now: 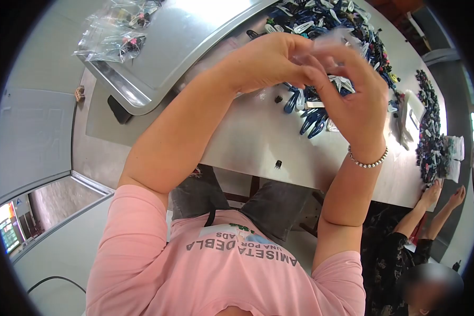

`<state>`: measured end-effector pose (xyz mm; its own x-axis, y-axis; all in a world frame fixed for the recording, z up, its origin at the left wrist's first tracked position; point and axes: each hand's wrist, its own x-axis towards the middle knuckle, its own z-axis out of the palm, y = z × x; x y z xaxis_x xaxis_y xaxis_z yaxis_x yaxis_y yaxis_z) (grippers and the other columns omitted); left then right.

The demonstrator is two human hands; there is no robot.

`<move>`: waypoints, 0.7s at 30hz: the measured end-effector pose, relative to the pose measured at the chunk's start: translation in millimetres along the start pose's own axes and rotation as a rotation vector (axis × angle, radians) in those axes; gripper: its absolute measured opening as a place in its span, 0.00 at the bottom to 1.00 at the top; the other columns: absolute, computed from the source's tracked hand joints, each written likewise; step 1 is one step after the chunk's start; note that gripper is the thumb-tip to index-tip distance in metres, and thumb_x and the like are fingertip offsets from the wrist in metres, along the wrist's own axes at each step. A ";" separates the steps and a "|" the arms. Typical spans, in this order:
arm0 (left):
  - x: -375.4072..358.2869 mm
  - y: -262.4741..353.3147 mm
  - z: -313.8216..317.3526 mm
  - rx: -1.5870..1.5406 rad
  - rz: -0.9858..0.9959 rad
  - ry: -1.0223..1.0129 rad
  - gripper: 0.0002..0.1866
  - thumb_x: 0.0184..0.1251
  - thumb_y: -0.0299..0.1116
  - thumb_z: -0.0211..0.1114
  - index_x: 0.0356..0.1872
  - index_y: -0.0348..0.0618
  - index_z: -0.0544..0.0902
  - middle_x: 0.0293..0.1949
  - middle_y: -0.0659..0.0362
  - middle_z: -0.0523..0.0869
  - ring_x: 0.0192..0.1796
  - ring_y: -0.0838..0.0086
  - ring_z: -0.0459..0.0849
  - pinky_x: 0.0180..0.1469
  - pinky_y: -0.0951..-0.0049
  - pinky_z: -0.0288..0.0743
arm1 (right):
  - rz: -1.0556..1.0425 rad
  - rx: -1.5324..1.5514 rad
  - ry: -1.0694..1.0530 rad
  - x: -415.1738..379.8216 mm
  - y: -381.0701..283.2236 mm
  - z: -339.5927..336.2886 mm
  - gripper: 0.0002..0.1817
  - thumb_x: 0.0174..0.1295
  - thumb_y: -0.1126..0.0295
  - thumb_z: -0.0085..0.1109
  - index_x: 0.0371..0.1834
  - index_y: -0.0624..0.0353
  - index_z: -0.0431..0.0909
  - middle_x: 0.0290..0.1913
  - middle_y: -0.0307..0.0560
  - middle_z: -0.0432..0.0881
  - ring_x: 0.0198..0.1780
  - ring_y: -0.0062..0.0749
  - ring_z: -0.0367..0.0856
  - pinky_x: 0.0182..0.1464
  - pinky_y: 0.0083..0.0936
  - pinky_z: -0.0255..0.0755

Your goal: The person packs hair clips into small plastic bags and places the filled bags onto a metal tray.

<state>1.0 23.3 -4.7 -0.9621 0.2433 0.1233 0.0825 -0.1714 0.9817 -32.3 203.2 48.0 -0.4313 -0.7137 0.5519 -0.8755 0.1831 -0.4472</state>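
My left hand (271, 60) and my right hand (361, 95) meet over the table, thumbs and fingers pinched together. Between them is a small clear plastic bag (339, 39), partly blurred and partly covered by my fingers. Behind and below my hands lies a heap of snap hair clips (329, 16), mostly dark blue and white. A few blue snap clips (313, 124) lie at the heap's near edge, beneath my hands. One small black claw clip (278, 164) sits alone near the table's front edge.
A metal tray (142, 100) at the left carries filled clear bags (124, 31). A dark object (119, 109) lies under its corner. At the right are a white tray (412, 118), another clip pile (429, 121), stacked packets (452, 152) and a co-worker's hands (433, 194).
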 end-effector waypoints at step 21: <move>1.5 -1.8 -3.4 -0.004 0.001 0.328 0.20 0.65 0.32 0.71 0.55 0.35 0.82 0.44 0.59 0.87 0.44 0.80 0.83 0.47 0.78 0.78 | 0.212 0.249 -0.101 -2.7 11.2 9.9 0.07 0.56 0.83 0.66 0.38 0.65 0.83 0.35 0.45 0.84 0.34 0.25 0.83 0.37 0.20 0.77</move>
<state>-1.5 20.7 -6.8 -0.9945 -0.0775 0.0703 0.0830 -0.1749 0.9811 -38.8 200.5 34.5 -0.5634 -0.7430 0.3613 -0.6831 0.1730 -0.7095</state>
